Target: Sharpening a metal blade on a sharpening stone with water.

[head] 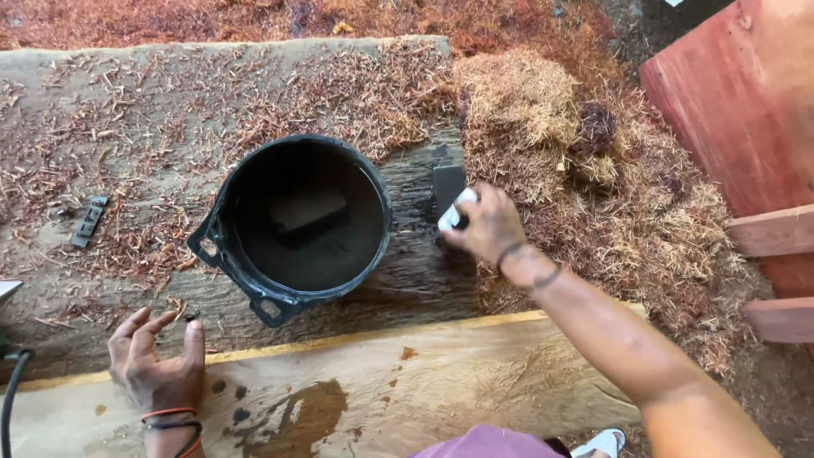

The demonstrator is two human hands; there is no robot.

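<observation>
Black bucket [301, 222] separates both hands; right hand [485, 225] grips perhaps a stone [451, 212].

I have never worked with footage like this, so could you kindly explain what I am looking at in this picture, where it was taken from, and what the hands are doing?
There is no machine here: a person works with two bare hands, and the single picture comes from a camera worn on that person's head, looking down.

The left hand rests flat, fingers spread, on a pale wooden plank marked with dark wet stains. The right hand reaches out and grips a small white object against a dark flat piece; what these are I cannot tell.

Between the hands stands a black bucket on a weathered grey timber, with something dark and flat inside it. Reddish-brown wood shavings cover the timber and the ground. A small grey toothed part lies at the left, and red boards stand at the right.
</observation>
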